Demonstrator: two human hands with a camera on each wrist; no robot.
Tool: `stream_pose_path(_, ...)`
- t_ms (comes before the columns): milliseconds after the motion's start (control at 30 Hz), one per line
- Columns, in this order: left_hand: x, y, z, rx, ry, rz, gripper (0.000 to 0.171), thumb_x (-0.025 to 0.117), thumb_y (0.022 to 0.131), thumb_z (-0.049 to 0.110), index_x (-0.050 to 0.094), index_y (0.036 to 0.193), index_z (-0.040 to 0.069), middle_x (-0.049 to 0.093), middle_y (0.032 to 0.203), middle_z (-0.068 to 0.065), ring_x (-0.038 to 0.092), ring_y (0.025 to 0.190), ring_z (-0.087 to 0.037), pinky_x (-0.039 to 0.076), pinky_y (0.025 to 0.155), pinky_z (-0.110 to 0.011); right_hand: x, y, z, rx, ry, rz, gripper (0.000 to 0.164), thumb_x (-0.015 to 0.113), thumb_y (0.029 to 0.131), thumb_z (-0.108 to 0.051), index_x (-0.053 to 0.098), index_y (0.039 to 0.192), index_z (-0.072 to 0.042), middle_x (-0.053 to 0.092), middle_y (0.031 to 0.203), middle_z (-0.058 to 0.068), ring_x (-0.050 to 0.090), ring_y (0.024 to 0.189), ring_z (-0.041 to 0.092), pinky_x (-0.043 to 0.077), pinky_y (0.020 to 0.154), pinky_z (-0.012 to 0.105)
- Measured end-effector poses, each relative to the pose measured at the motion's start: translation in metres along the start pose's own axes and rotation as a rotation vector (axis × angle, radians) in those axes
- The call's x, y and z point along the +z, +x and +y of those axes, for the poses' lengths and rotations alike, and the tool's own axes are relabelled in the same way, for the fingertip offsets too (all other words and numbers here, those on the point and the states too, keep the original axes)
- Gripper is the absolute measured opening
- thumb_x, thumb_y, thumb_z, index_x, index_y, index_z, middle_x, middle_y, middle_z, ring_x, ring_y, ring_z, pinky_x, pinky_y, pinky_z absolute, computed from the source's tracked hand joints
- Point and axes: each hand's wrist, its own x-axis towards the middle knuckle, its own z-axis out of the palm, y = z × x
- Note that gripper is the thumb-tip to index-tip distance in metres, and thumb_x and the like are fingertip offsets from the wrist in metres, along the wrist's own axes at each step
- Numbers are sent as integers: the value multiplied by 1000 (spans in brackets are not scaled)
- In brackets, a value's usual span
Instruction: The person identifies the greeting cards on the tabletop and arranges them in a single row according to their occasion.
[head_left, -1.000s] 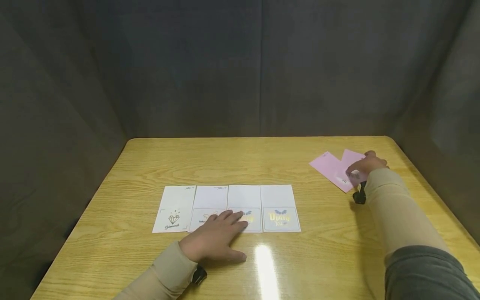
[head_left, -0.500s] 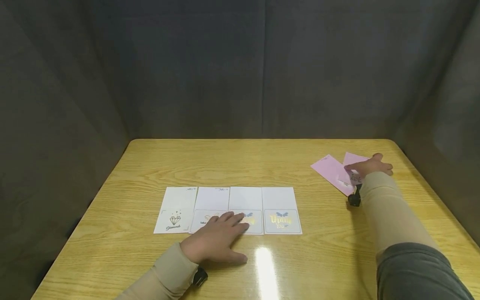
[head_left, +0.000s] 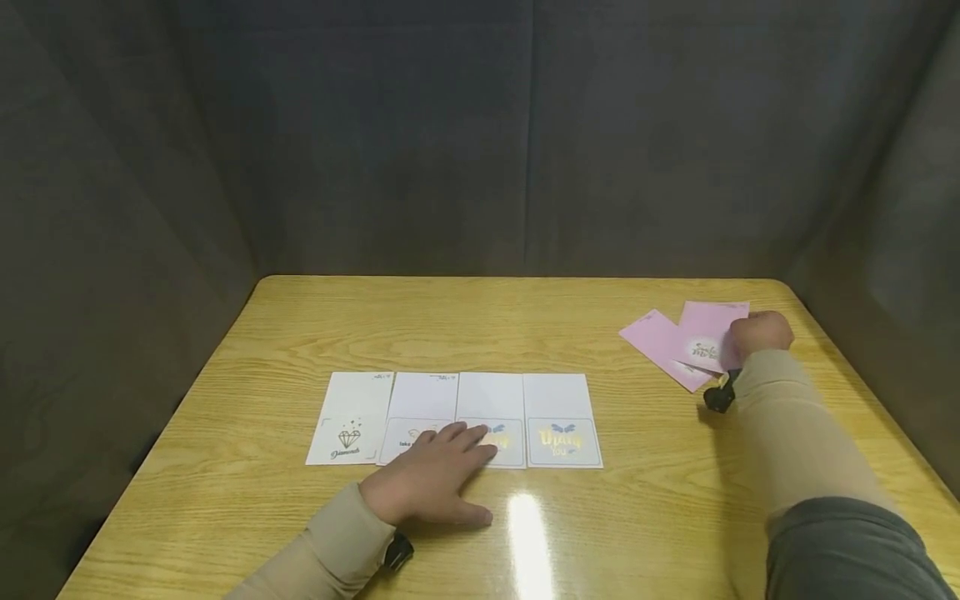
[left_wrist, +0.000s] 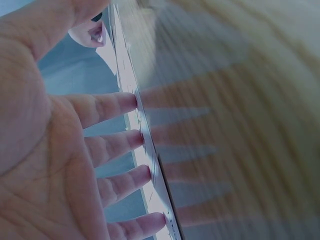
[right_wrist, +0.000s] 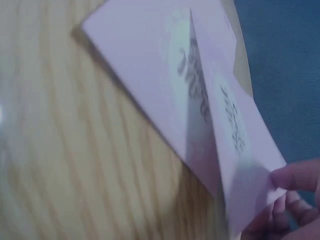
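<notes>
My right hand (head_left: pixel 761 333) pinches the right edge of a pink card (head_left: pixel 712 323) at the back right of the table. In the right wrist view that pink card (right_wrist: pixel 237 135) is lifted at an angle, thumb on its face. A second pink card (head_left: pixel 660 342) lies under it, flat on the wood. My left hand (head_left: pixel 435 475) is spread, its fingertips resting on two middle cards of a row of white cards: the "take" card (head_left: pixel 422 392) and a thank-you card (head_left: pixel 491 393). The left wrist view shows the straight fingers (left_wrist: pixel 117 142) touching the cards' surface.
At the row's left end lies a white diamond card (head_left: pixel 348 417); at its right end, another thank-you card (head_left: pixel 562 417). The wooden table (head_left: pixel 420 321) has dark curtains (head_left: pixel 480 150) behind and beside it. A bright light reflection falls near the front.
My right hand has shifted slightly right, and its fingers have curled onto the upper pink card. That card has turned and lifted over the other. The left hand has stayed in place.
</notes>
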Motion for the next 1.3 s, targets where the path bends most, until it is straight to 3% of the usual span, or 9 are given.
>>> stream_pose_path(233,-2,2,0,-2,-6,-6,82,76,88,54,50,154,11,33,165,-11,29,150,-39,28,117,-62,-5,2,-4,-86,70,20,56,46,100,-18,41,153,0,41,152,29,41,127,41,44,97,47)
stream_pose_path(467,-3,2,0,-7,-16,-10,82,76,89,53,49,154,11,33,166,-11,28,151,-39,27,117,-63,-9,0,-14,-243,89,13,55,48,103,-25,44,151,2,51,137,27,53,110,32,46,75,28)
stream_pose_path(700,-4,3,-1,0,-15,-8,82,75,89,54,49,154,12,32,166,-12,28,151,-40,28,116,-63,-8,-15,-28,-346,170,-134,53,51,104,-23,45,147,9,50,120,15,51,93,15,48,71,16)
stream_pose_path(800,-5,3,-1,4,-15,-6,82,76,89,53,49,154,11,33,166,-12,29,150,-40,28,116,-63,-7,-22,-30,-336,172,-203,53,50,107,-24,42,147,10,49,127,17,52,101,17,53,89,25)
stream_pose_path(900,-6,3,0,2,-20,-8,82,76,89,53,49,154,11,32,166,-12,28,150,-40,27,117,-64,-4,-29,-28,-337,162,-286,52,48,110,-26,39,147,10,45,137,19,50,114,22,50,103,35)
stream_pose_path(967,-6,2,-1,0,-26,-10,82,76,89,53,49,154,11,32,166,-12,28,151,-41,27,117,-64,-3,-35,-26,-355,152,-341,51,46,111,-28,40,145,10,45,138,19,49,116,22,51,100,30)
stream_pose_path(1100,-3,2,0,1,-36,-12,82,77,89,52,49,154,11,32,166,-12,28,150,-41,27,117,-64,-1,-46,-21,-410,137,-414,44,46,111,-27,45,136,9,50,125,12,51,102,14,49,80,17)
stream_pose_path(1200,-4,1,1,1,-45,-12,81,77,89,51,49,154,11,32,166,-12,28,150,-41,27,117,-64,3,-52,-20,-432,126,-442,40,46,111,-24,47,132,10,51,119,11,51,96,11,50,78,18)
stream_pose_path(1300,-6,1,1,-2,-44,-11,81,76,89,51,49,154,11,32,166,-12,27,151,-41,26,117,-64,7,-57,-20,-424,110,-472,40,45,111,-22,46,134,11,51,126,16,52,100,14,49,79,18)
